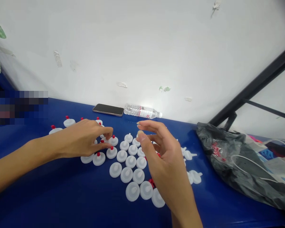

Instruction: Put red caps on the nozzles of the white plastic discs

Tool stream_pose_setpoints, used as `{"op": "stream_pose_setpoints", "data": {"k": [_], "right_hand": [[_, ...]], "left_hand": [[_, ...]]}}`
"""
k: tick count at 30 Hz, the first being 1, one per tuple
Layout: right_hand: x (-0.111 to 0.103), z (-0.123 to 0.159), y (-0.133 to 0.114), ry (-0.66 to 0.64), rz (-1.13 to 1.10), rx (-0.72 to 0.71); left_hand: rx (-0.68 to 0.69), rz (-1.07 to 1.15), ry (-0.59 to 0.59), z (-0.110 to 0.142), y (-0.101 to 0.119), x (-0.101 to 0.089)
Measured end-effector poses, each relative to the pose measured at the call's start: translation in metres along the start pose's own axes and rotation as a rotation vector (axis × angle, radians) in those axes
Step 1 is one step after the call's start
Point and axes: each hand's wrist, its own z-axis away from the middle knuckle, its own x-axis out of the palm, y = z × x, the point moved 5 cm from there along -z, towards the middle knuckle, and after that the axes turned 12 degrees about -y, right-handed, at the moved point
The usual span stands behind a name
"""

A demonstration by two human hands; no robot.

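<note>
My left hand (87, 139) reaches over a group of white round nozzle caps with red tips. Its thumb and index finger are apart, close to a red-tipped cap (113, 140) and another red-tipped cap (111, 152); I cannot tell whether it touches either. My right hand (165, 155) hovers above plain white nozzle caps (131, 161), fingers loosely bent and thumb apart from the index finger. Nothing shows between its fingers. Several small red tips (151, 182) lie partly hidden beneath the right hand.
A phone (108, 109) and a lying plastic bottle (142, 111) sit along the wall on the blue table (73, 196). At right is a black plastic bag (218, 171) with a clear bag of red pieces (217, 150). Beyond it rises a dark metal bar (251, 85).
</note>
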Motion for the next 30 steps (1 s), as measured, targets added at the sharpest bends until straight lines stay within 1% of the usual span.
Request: {"op": "stream_pose_setpoints", "data": {"k": [5,9,14,16,19,23,25,27,30], "right_hand": [[-0.001,0.000,-0.001,-0.010,0.015,0.008],[-0.001,0.000,-0.002,-0.010,0.021,-0.001],[-0.004,-0.002,-0.003,-0.002,0.022,0.005],[-0.007,-0.004,-0.001,-0.027,0.067,0.021],[-0.016,-0.007,0.009,-0.119,0.253,0.107],[-0.040,-0.005,0.038,-0.270,0.596,0.381],[-0.050,-0.003,0.052,-0.352,0.700,0.473],[-0.055,-0.002,0.059,-0.378,0.743,0.487],[-0.052,-0.006,0.062,-0.353,0.763,0.457]], "left_hand": [[0.055,-0.009,0.039,0.001,0.001,0.000],[0.120,-0.006,0.117,0.003,0.007,-0.005],[0.201,0.032,0.250,0.009,0.027,-0.015],[0.222,0.053,0.288,0.012,0.037,-0.015],[0.260,0.093,0.298,0.012,0.051,-0.006],[0.308,0.141,0.279,0.007,0.057,0.014],[0.315,0.160,0.268,0.005,0.058,0.020],[0.304,0.181,0.264,0.005,0.060,0.020],[0.268,0.210,0.286,0.009,0.066,0.012]]}}
